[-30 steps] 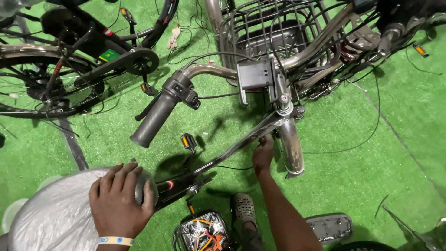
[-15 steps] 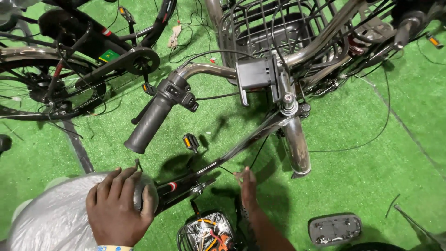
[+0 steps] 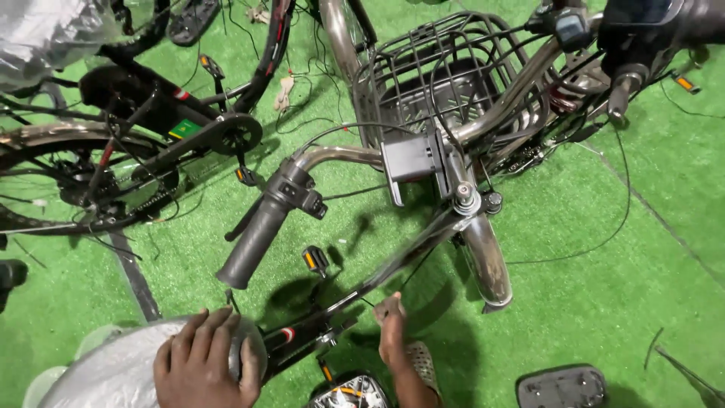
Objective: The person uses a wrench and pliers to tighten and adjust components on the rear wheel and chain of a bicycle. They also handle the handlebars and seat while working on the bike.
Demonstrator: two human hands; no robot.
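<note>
On a floor of bright green artificial turf (image 3: 596, 295), the head camera looks down on a partly assembled bicycle with a black frame tube (image 3: 393, 268) running diagonally from the plastic-wrapped saddle (image 3: 113, 363) at lower left up to the steering head. The left hand (image 3: 200, 363) lies flat on top of that clear plastic wrapping, fingers spread and curled loosely over the saddle's nose, pressing on it instead of clenching. The right hand (image 3: 390, 332) sits just under the frame tube, fingertips up against its lower side near a thin black cable; whether they pinch the cable or only touch the tube, I cannot tell. Above, a black rubber handlebar grip (image 3: 253, 242) juts toward the camera, with a grey rectangular display bracket (image 3: 411, 159) at the stem, a black wire basket (image 3: 430, 75) behind it, and a shiny chrome front mudguard (image 3: 487, 261) curving down. An open battery or controller case with orange and white wires (image 3: 347, 393) lies right beneath the hands. A second bicycle (image 3: 151, 143) rests to the left. The bicycle appears steadied only by the left palm; if it slips on the slick plastic, the frame could tip, swinging the handlebar and tugging the loose cables or pinching the right fingers.
</note>
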